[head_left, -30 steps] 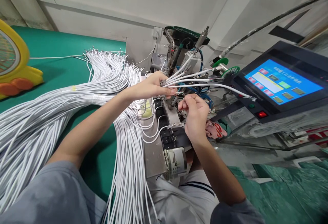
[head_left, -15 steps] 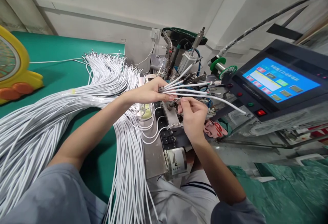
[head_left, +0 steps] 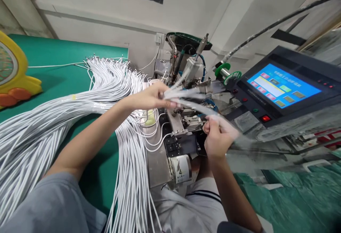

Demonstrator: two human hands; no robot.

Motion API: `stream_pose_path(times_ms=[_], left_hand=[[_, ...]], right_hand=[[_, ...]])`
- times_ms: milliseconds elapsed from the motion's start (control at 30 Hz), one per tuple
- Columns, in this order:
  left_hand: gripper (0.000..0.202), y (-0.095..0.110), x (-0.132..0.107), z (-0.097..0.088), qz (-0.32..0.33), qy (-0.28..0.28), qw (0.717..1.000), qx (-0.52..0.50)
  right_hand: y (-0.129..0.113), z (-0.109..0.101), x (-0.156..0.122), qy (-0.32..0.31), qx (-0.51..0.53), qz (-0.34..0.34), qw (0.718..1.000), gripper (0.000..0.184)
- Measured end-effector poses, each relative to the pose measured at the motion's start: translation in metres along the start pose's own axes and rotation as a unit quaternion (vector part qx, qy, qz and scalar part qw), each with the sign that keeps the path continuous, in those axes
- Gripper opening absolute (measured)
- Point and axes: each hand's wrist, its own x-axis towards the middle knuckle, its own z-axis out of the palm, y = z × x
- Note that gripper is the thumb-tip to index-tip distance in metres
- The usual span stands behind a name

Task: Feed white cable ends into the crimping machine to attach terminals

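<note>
My left hand (head_left: 157, 96) is closed around several white cables (head_left: 190, 93), whose free ends fan out to the right and are smeared by motion. Lower and to the right, my right hand (head_left: 218, 137) has its fingers curled together, and one blurred cable passes just over it. What those fingers hold, if anything, cannot be made out. Behind and beneath both hands sits a bench machine (head_left: 190, 119) with metal fixtures and blue tubing. Left of it, a thick bundle of white cables (head_left: 98, 99) lies over the green tabletop (head_left: 66, 48), part of it hanging down toward my lap.
A control panel with a lit blue screen (head_left: 283, 85) stands at the right. A green spool (head_left: 225, 72) is mounted beside it. The yellow fan-like object (head_left: 22, 68) sits on the left. Green sheeting (head_left: 295, 197) covers the lower right.
My right hand has moved right and down, away from my left hand. The cables in my left hand now swing and blur. The pink cloth by the machine is no longer visible.
</note>
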Motion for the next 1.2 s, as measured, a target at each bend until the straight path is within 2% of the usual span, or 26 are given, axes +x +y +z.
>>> stream_pose_path(times_ms=[67, 133, 200, 267, 333, 400, 500, 600, 767, 867, 967, 1100, 1133, 1200], left_hand=[[0.012, -0.009, 0.004, -0.002, -0.005, 0.11, 0.994, -0.001], [0.012, -0.018, 0.007, -0.003, -0.014, 0.18, 0.983, -0.012], [0.013, -0.023, 0.007, -0.004, -0.015, 0.233, 0.972, -0.028], [0.013, -0.024, 0.006, -0.004, -0.013, 0.276, 0.96, -0.037], [0.012, -0.024, 0.006, -0.004, -0.009, 0.303, 0.952, -0.042], [0.013, -0.025, 0.006, -0.004, 0.002, 0.319, 0.947, -0.037], [0.017, -0.027, 0.007, -0.001, 0.029, 0.326, 0.945, -0.009], [0.015, -0.028, 0.008, 0.001, 0.038, 0.333, 0.942, 0.01], [0.007, -0.026, 0.005, 0.004, 0.013, 0.34, 0.94, 0.002], [0.004, -0.025, 0.004, 0.003, 0.008, 0.334, 0.943, -0.011], [0.005, -0.026, 0.005, 0.002, 0.012, 0.327, 0.945, -0.019], [0.012, -0.025, 0.005, 0.0, 0.033, 0.322, 0.946, -0.028], [0.015, -0.024, 0.004, 0.0, 0.017, 0.301, 0.953, -0.015], [0.019, -0.021, 0.004, 0.001, 0.004, 0.271, 0.962, 0.019]], right_hand=[[-0.003, -0.01, -0.007, -0.04, 0.046, 0.03, 0.998, 0.022], [-0.005, -0.017, -0.016, -0.062, 0.066, 0.045, 0.995, 0.022], [0.002, -0.028, -0.023, -0.045, 0.049, 0.044, 0.997, 0.022], [0.023, -0.046, -0.027, -0.001, 0.011, 0.063, 0.998, 0.02], [0.056, -0.072, -0.029, 0.056, -0.032, 0.118, 0.991, 0.022], [0.093, -0.104, -0.029, 0.107, -0.096, 0.183, 0.973, 0.026], [0.137, -0.146, -0.02, 0.141, -0.151, 0.213, 0.955, 0.022], [0.158, -0.162, 0.003, 0.133, -0.185, 0.224, 0.947, 0.016], [0.166, -0.146, 0.063, 0.102, -0.219, 0.222, 0.945, 0.013], [0.164, -0.137, 0.08, 0.11, -0.239, 0.204, 0.943, 0.018], [0.153, -0.128, 0.063, 0.125, -0.24, 0.161, 0.949, 0.02], [0.119, -0.099, 0.006, 0.116, -0.184, 0.111, 0.97, 0.019], [0.105, -0.089, -0.007, 0.114, -0.141, 0.07, 0.981, 0.018], [0.071, -0.065, -0.027, 0.032, -0.074, 0.027, 0.996, 0.018]])
